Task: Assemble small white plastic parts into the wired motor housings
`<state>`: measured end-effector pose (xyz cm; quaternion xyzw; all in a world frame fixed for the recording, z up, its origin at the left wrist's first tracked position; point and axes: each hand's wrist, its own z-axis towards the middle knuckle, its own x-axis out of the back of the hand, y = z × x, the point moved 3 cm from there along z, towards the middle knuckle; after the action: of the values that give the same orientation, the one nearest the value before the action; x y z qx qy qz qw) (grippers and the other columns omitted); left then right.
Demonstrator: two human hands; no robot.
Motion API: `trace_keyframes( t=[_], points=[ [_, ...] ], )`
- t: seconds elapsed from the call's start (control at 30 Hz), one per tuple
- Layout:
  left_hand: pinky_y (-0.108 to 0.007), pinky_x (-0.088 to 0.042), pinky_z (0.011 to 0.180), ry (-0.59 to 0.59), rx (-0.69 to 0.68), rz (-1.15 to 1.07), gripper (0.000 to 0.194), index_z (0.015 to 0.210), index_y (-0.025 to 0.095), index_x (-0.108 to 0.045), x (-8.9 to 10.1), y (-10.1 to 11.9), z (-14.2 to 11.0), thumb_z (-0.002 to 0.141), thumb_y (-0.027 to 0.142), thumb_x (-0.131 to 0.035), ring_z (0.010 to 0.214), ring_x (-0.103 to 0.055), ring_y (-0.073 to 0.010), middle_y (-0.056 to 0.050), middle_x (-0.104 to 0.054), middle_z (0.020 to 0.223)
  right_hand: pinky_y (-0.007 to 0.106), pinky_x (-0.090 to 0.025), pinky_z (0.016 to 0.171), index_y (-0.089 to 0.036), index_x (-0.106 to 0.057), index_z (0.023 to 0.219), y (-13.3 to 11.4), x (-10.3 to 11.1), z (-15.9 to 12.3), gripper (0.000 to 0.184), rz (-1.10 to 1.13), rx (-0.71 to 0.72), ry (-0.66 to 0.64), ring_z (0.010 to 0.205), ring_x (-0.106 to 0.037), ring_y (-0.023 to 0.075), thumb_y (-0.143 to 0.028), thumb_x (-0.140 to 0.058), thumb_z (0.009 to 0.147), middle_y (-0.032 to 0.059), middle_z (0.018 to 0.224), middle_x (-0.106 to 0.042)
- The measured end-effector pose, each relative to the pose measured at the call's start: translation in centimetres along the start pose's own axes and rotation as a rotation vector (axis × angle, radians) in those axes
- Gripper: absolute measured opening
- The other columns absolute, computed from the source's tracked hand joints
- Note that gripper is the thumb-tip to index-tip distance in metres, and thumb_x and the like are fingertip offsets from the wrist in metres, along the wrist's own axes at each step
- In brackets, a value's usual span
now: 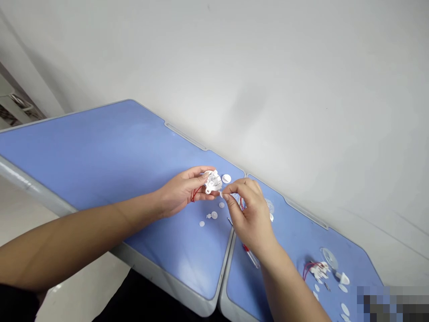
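My left hand (pixel 187 190) holds a white plastic housing (pixel 212 181) above the blue table, thumb on its face. Thin red wires (pixel 195 193) hang from the housing beside my palm. Close by on the right, my right hand (pixel 248 203) pinches a small white plastic piece (pixel 221 194) between thumb and forefinger, near the housing's lower edge. Fingers partly cover that piece, so its exact kind does not show. A white disc (pixel 226 179) lies just beyond the housing. Small white round parts (pixel 214 215) rest on the table below my hands.
A screwdriver (pixel 250 256) with a clear and red handle lies by the seam between two blue tables (pixel 100 147). Partly behind my right hand is a clear disc (pixel 269 205). Further right sit another white assembly (pixel 320 270) with red wires, a clear disc (pixel 329 258) and several white pieces.
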<state>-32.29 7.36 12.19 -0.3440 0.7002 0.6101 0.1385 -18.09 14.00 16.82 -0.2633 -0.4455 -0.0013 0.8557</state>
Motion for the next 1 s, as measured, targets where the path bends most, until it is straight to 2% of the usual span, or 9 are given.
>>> trace_keyframes(
  t=[0.4,0.57,0.77,0.87,1.0],
  points=[
    [-0.025,-0.057,0.072,-0.016,0.004,0.008,0.025,0.116,0.015,-0.058,0.1,-0.16,0.08,0.092,0.02,-0.052,0.075,-0.068,-0.0124,-0.007,-0.068,0.092,0.034,-0.04,0.075,-0.022,-0.058,0.084,0.47,-0.35,-0.18,0.012,0.022,-0.014,0.002,0.084,-0.052,0.0189,-0.015,-0.051,0.089,0.0018,0.084,-0.057],
    [-0.024,-0.057,0.072,0.012,0.026,0.023,0.026,0.117,0.015,-0.057,0.09,-0.22,0.03,0.092,0.02,-0.052,0.077,-0.068,-0.0126,-0.007,-0.069,0.095,0.035,-0.041,0.077,-0.022,-0.057,0.085,0.07,-0.18,-0.26,0.012,0.008,0.008,-0.003,0.087,-0.053,0.0199,-0.015,-0.048,0.089,0.0033,0.087,-0.059],
    [-0.028,-0.056,0.081,-0.051,0.011,0.004,0.027,0.112,0.016,-0.062,0.11,-0.33,0.03,0.087,0.024,-0.062,0.085,-0.068,-0.0155,-0.009,-0.07,0.101,0.037,-0.041,0.08,-0.022,-0.056,0.086,-0.32,-0.16,-0.38,0.015,-0.011,0.035,-0.044,0.091,-0.054,0.021,-0.011,-0.047,0.088,0.0045,0.092,-0.061],
    [-0.03,-0.055,0.081,-0.041,0.027,-0.025,0.029,0.115,0.016,-0.06,0.2,-0.42,0.01,0.088,0.025,-0.06,0.086,-0.068,-0.0162,-0.01,-0.07,0.103,0.038,-0.041,0.081,-0.023,-0.056,0.086,-0.13,0.0,-0.35,0.015,-0.005,0.035,-0.042,0.092,-0.054,0.0213,-0.011,-0.046,0.089,0.0047,0.092,-0.062],
    [-0.027,-0.053,0.08,-0.076,0.008,0.06,0.036,0.117,0.018,-0.06,0.13,-0.43,-0.07,0.083,0.023,-0.067,0.087,-0.068,-0.0152,-0.008,-0.069,0.104,0.036,-0.04,0.078,-0.022,-0.056,0.085,-0.01,0.5,-0.44,0.014,-0.008,0.021,-0.048,0.088,-0.053,0.0205,-0.012,-0.047,0.09,0.0041,0.088,-0.062]
  ],
)
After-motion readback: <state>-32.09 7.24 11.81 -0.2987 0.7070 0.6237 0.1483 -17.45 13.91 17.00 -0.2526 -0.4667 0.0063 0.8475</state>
